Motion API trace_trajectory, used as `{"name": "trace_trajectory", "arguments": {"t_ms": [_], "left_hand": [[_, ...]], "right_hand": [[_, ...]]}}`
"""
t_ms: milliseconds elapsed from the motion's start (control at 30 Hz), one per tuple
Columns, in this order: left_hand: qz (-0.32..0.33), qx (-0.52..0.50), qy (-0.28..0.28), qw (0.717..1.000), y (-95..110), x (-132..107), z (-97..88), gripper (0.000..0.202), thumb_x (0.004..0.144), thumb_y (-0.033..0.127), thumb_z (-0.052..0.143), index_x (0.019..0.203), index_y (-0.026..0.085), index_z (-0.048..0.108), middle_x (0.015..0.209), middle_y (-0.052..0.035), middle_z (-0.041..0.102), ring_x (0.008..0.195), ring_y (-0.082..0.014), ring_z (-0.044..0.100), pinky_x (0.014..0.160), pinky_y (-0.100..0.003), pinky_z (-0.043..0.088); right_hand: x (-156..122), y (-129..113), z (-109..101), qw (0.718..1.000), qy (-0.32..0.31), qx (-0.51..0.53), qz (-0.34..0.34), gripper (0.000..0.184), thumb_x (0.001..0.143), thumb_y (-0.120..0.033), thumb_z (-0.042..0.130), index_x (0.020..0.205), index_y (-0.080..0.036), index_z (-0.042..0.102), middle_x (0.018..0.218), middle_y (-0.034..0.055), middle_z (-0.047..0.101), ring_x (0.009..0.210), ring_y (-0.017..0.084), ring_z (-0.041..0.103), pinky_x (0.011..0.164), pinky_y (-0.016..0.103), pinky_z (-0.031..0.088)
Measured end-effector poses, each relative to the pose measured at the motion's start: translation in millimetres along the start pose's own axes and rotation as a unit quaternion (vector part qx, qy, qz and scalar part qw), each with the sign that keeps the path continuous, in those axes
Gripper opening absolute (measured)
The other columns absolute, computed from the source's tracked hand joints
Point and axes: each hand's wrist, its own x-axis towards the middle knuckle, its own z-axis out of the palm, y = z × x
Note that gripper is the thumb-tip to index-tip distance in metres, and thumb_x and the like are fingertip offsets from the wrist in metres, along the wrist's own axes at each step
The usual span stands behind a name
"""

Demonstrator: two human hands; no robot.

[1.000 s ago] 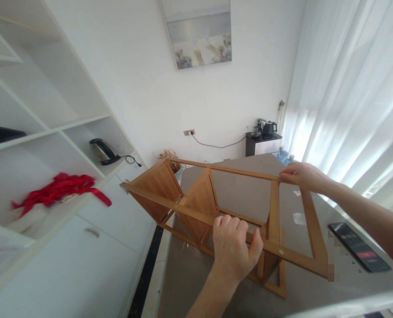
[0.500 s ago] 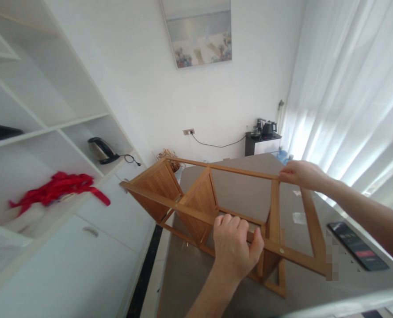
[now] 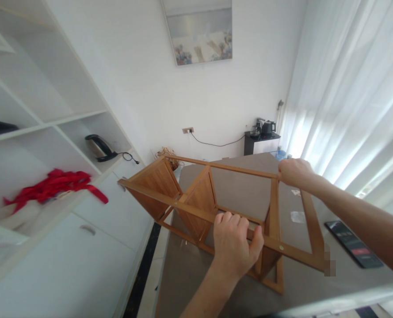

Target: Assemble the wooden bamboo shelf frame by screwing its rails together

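Note:
A wooden shelf rack [image 3: 198,201] with slatted-looking brown panels lies on its side over a grey-brown table [image 3: 239,190]. My left hand [image 3: 234,238] is wrapped around its near long rail, about midway along. Farther back and to the right, my right hand [image 3: 294,171] grips the far rail where a crosspiece meets it. Both fists are closed on the wood. The rack's left end reaches out past the table's left edge. Parts of the lower rails are hidden behind my left hand and forearm.
A phone [image 3: 353,245] and a small clear wrapper [image 3: 297,217] lie on the table's right side. White shelving at left holds an electric kettle [image 3: 100,148] and red cloth [image 3: 55,185]. A black kettle set [image 3: 265,127] stands on a back cabinet. White curtains [image 3: 345,97] hang at right.
The view has shifted slightly, and the shelving at left sits a little farther left in the picture. Both hands keep their hold on the rack, which has hardly moved.

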Motion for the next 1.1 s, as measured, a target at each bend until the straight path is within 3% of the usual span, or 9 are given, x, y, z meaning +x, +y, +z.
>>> {"name": "trace_trajectory", "arguments": {"t_ms": [167,267,367,533,667,867,1000,1100], "left_hand": [[0.068,-0.007,-0.093,0.993,-33,6,-27.9,0.045,0.075,0.064,0.059,0.074,0.019,0.06,0.074,-0.0021,0.06,0.077,-0.0193,0.054,0.075,-0.034,0.036],[0.072,0.024,-0.109,0.991,-43,8,-30.0,0.057,0.073,0.074,0.053,0.064,0.019,0.056,0.064,-0.0008,0.058,0.066,-0.017,0.053,0.066,-0.032,0.034],[0.072,0.044,-0.091,0.992,-31,6,-18.7,0.059,0.074,0.075,0.05,0.059,0.019,0.052,0.061,-0.0015,0.058,0.062,-0.0175,0.053,0.061,-0.032,0.031],[0.05,0.037,-0.057,0.996,11,0,2.0,0.052,0.079,0.069,0.05,0.065,0.02,0.054,0.064,-0.0031,0.059,0.064,-0.0206,0.055,0.061,-0.034,0.032],[0.023,0.036,-0.045,0.998,33,-2,9.9,0.042,0.077,0.061,0.059,0.071,0.02,0.055,0.066,-0.0037,0.06,0.066,-0.0222,0.056,0.062,-0.035,0.034],[0.022,0.034,-0.038,0.998,38,-2,13.8,0.04,0.077,0.059,0.06,0.074,0.02,0.055,0.067,-0.0037,0.059,0.065,-0.0217,0.055,0.062,-0.036,0.037],[0.025,0.04,-0.03,0.998,38,-2,15.9,0.038,0.077,0.056,0.061,0.074,0.02,0.054,0.068,-0.0036,0.058,0.067,-0.0219,0.055,0.063,-0.037,0.038],[0.02,0.036,-0.032,0.999,40,-2,17.2,0.035,0.078,0.054,0.061,0.074,0.02,0.054,0.069,-0.0034,0.057,0.068,-0.0225,0.055,0.064,-0.038,0.038]], "right_hand": [[7,8,0,1.0,-0.012,0.006,-0.022,0.03,0.078,-0.027,0.051,0.095,-0.014,0.072,0.098,0.0175,0.069,0.09,0.028,0.065,0.071,0.034,0.047],[10,12,0,0.999,-0.013,0.012,-0.026,0.03,0.078,-0.028,0.051,0.095,-0.015,0.072,0.099,0.0169,0.069,0.09,0.027,0.065,0.072,0.034,0.047],[14,13,1,1.0,-0.009,0.014,-0.018,0.031,0.08,-0.028,0.05,0.097,-0.013,0.072,0.102,0.0192,0.068,0.092,0.029,0.065,0.073,0.036,0.048],[27,12,5,1.0,-0.005,0.015,0.004,0.035,0.08,-0.027,0.051,0.105,-0.01,0.069,0.103,0.0214,0.067,0.096,0.03,0.064,0.076,0.038,0.048],[44,18,5,1.0,-0.02,0.014,-0.002,0.033,0.076,-0.029,0.057,0.101,-0.012,0.071,0.098,0.0185,0.069,0.093,0.028,0.065,0.077,0.038,0.048],[57,25,2,0.998,-0.024,-0.003,-0.061,0.024,0.073,-0.031,0.061,0.087,-0.017,0.075,0.089,0.0126,0.072,0.088,0.026,0.066,0.074,0.034,0.048],[49,23,6,0.997,-0.007,-0.015,-0.079,0.025,0.08,-0.032,0.056,0.088,-0.016,0.074,0.089,0.0146,0.071,0.088,0.027,0.067,0.075,0.036,0.048],[39,16,12,0.996,0.015,-0.025,-0.083,0.025,0.084,-0.022,0.051,0.091,-0.011,0.073,0.094,0.0196,0.07,0.092,0.029,0.065,0.078,0.04,0.048]]}}
